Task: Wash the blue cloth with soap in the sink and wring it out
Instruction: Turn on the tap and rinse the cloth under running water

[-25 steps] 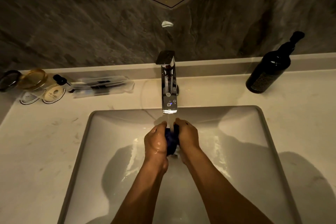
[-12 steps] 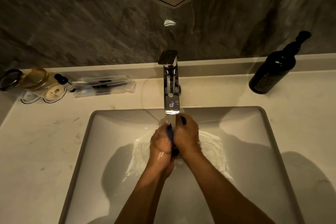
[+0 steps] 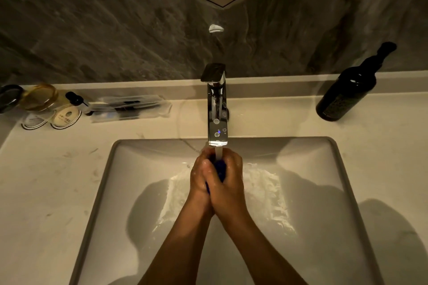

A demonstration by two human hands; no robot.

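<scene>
Both hands press together over the sink basin (image 3: pixel 143 192), palms facing, forearms converging from the lower edge. Left hand (image 3: pixel 200 178) and right hand (image 3: pixel 229 183) squeeze the blue cloth (image 3: pixel 219 169) between them, only a dark blue strip showing between the fingers. Water from the chrome faucet (image 3: pixel 216 109) falls onto the cloth; white foam spreads below. A dark pump bottle (image 3: pixel 347 90) stands on the counter's right side.

Blue cloth (image 3: pixel 220 169) bunched, wet, under running water over sink (image 3: pixel 324 192).
</scene>
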